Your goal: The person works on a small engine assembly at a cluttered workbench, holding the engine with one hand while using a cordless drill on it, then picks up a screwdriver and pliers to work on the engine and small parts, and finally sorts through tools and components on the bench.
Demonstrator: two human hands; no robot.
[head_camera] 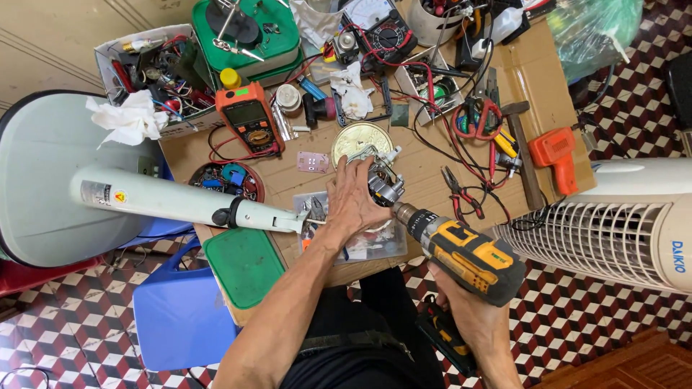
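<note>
Small metal motor (384,181) upright, yellow-black drill (468,256) tilted against it.

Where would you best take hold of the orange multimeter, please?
Grip the multimeter across its long sides around the middle, coming from above. It lies flat, face up, its sides free, while red leads trail off its lower end.

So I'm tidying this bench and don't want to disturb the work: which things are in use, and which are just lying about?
In use:
left hand on the motor
right hand holding the drill

Lying about:
multimeter
orange tool
hammer
pliers
green box
</note>
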